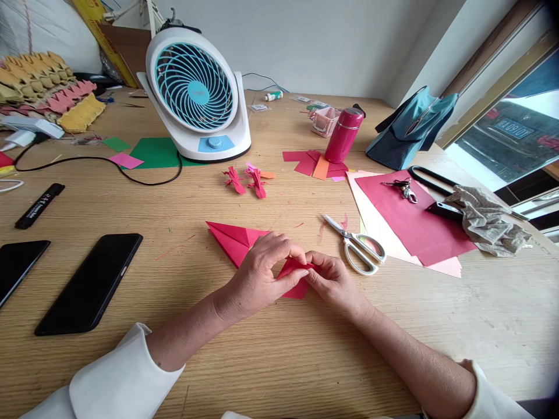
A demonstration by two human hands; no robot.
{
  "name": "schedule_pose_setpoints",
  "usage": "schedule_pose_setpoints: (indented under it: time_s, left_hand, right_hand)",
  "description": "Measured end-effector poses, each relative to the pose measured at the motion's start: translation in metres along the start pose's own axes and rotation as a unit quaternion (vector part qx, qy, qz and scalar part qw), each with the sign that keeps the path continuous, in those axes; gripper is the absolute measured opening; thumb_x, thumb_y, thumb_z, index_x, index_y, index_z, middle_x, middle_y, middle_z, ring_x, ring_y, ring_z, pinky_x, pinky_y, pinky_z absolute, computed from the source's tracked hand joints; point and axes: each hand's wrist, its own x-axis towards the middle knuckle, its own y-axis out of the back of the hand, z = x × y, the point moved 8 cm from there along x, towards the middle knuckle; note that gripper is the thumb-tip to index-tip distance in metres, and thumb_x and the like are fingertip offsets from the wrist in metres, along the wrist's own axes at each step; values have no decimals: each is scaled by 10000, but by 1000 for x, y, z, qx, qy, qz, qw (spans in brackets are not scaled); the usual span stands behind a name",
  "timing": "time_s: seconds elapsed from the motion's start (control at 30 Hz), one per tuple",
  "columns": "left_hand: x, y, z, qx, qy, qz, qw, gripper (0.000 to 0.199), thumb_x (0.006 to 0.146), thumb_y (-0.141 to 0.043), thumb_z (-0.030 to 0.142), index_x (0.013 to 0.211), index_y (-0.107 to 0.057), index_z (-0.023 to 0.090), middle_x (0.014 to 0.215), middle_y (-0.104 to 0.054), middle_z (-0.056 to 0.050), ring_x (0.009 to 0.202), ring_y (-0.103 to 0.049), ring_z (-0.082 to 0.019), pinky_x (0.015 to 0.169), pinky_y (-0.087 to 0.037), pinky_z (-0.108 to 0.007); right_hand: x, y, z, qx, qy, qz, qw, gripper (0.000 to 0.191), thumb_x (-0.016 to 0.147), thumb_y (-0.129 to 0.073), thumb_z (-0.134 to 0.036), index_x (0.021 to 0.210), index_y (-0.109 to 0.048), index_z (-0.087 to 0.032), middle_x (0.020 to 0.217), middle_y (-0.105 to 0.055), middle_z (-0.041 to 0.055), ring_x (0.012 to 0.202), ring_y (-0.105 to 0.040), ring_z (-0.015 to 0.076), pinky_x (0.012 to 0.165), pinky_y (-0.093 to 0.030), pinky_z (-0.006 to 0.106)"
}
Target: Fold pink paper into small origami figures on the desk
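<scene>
A folded sheet of red paper (233, 240) lies on the wooden table, its pointed end reaching to the upper left. My left hand (266, 265) rests over its middle, with thumb and index finger pinching a raised part near the right end. Close against it, my right hand (334, 282) pinches the same part between thumb and fingers. The fingertips of both hands nearly meet there and cover the fold between them. White-handled scissors (367, 251) lie partly spread just right of my right hand. Two small red folded paper figures (236, 180) sit farther back.
A white and blue fan (196, 93) stands at the back left. Phones (89, 285) and a black marker (40, 206) lie at left. Behind the scissors are a red flask (345, 135), red paper sheets (406, 215), a crumpled cloth (491, 224) and a teal bag (413, 128).
</scene>
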Motion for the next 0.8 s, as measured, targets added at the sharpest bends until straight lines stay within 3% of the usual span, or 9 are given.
schedule_pose_setpoints:
  time_s: [0.2, 0.43, 0.8]
  left_hand:
    - [4, 1, -2, -21, 21, -34, 999, 162, 859, -691, 162, 779, -553, 191, 792, -627, 18, 786, -564, -143, 892, -422, -339]
    - [8, 9, -4, 30, -3, -53, 998, 60, 879, -664, 163, 825, -654, 189, 868, -649, -21, 863, -567, -173, 828, -425, -330]
    - [9, 10, -1, 41, -46, -123, 990, 91, 940, -572, 183, 884, -640, 202, 1016, -663, -51, 963, -576, -193, 890, -441, -337]
  right_hand:
    - [-1, 1, 0, -32, -4, 7, 999, 399, 882, -644, -546, 811, -644, -153, 696, -555, 7, 635, -473, 126, 576, -376, 242]
    - [-2, 1, -2, -63, 2, 14, 998, 384, 932, -575, -519, 807, -618, -158, 695, -532, 1, 632, -449, 120, 575, -364, 241]
    - [-2, 1, 0, 18, -52, 3, 998, 437, 867, -643, -588, 807, -629, -155, 681, -535, -9, 626, -440, 114, 572, -350, 239]
